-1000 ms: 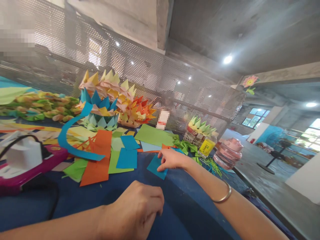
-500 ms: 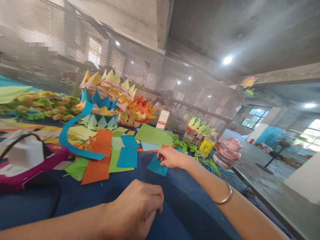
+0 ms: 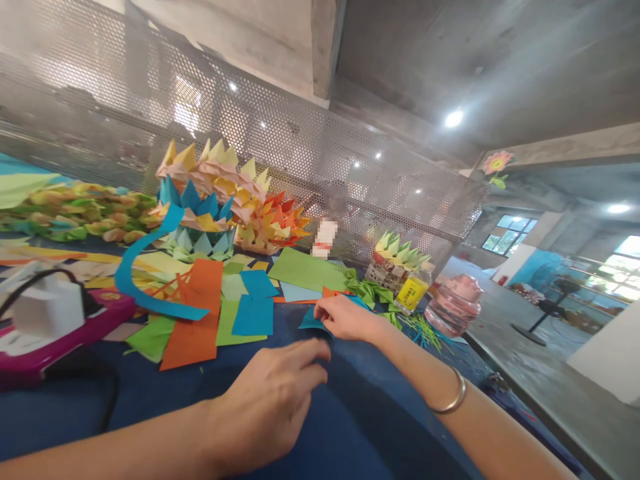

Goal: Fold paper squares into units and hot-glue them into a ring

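My right hand (image 3: 345, 319) reaches over the table, its fingers closed on a small blue sheet of paper (image 3: 311, 320); one edge of the sheet lifts and the rest is partly hidden by the fingers. Nearer to me, my left hand (image 3: 273, 400) hovers above the dark blue tabletop (image 3: 175, 407), fingers bent and a little apart, with nothing visible in it. To the left of the right hand lie other blue paper pieces (image 3: 253, 315), a green sheet (image 3: 305, 268) and an orange sheet (image 3: 193, 320).
Pointed folded-paper pieces (image 3: 215, 180) stand at the back. A curled blue paper strip (image 3: 131, 270) rises beside a purple power strip (image 3: 107, 310) with a white plug. On the right stand a yellow-labelled bottle (image 3: 413, 290) and a pink clear container (image 3: 454, 305). Perforated metal (image 3: 280, 133) screens the back.
The blue sheet under my right hand has tilted up from the table and shifted slightly away from me. My left hand has loosened, its fingers rising and spreading.
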`<state>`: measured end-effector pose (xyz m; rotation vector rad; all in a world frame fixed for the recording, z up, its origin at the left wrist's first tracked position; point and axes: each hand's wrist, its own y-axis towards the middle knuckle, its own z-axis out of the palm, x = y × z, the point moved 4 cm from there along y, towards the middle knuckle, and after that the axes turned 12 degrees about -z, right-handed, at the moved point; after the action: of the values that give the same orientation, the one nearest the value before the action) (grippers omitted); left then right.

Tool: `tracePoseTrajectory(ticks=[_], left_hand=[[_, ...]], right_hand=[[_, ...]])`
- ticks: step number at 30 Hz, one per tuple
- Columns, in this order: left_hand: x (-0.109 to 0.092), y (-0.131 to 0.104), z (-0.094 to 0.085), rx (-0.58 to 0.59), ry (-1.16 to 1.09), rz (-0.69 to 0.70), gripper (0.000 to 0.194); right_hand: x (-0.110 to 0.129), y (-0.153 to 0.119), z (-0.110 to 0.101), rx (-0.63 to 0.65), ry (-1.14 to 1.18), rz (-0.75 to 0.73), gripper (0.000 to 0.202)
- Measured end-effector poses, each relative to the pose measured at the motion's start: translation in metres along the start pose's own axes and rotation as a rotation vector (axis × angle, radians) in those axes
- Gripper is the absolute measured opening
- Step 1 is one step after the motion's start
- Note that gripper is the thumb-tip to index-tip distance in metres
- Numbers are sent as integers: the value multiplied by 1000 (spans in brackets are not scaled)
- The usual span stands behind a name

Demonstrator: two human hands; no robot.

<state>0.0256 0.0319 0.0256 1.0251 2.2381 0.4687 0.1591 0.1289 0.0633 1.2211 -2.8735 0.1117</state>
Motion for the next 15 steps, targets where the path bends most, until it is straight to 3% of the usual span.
tracePoseTrajectory(ticks=[3, 8, 10, 12, 15], left_hand=[[15, 11, 3, 18, 189, -79, 34], [38, 21, 19, 201, 181, -128, 35], [40, 24, 17, 169, 99, -141, 35], [40, 28, 9, 65, -49, -176, 35], [42, 32, -3, -36, -371, -331, 33]], right_hand=[[-2, 0, 0, -31, 37, -12, 25], [-7, -3, 2, -115, 151, -19, 24], [-8, -9, 0, -202, 206, -7, 22], [-8, -20, -2, -312, 271, 16, 22], [-5, -41, -2, -407, 394, 26, 39]])
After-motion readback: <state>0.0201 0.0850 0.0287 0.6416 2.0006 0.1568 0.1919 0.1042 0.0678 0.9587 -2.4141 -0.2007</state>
